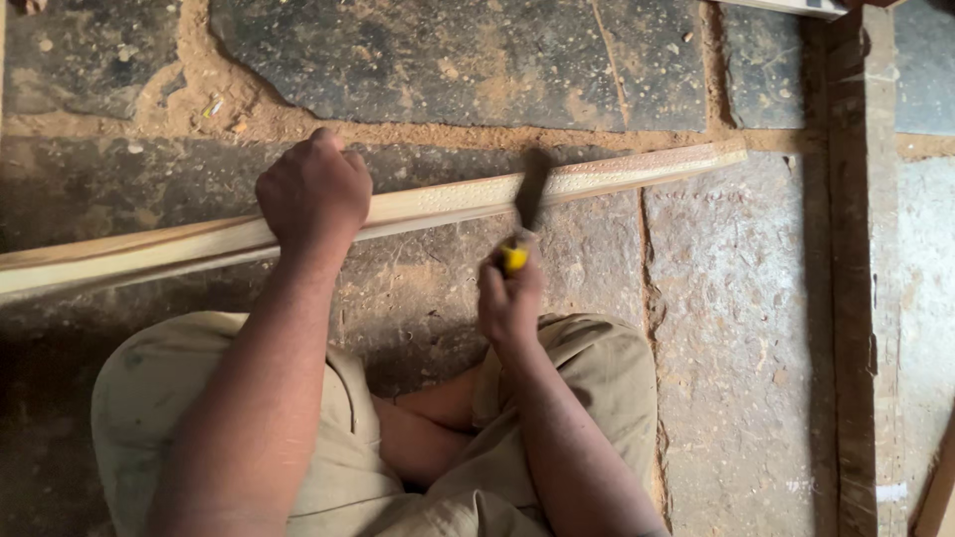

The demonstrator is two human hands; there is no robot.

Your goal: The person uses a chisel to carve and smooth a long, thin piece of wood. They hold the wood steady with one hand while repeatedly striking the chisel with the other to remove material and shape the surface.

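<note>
left hand (313, 192) clenched over a pale wooden moulding strip (617, 174) on the stone floor (736, 328), right hand (509, 298) gripping a yellow-handled tool (525, 214), blurred blade on the strip beside the left hand

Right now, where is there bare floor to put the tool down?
Bare stone floor lies right of the right hand, between the wooden strip and the upright timber. Dark slabs beyond the strip are also free, dusted with sawdust. Near the knees and left hand it is crowded.
</note>
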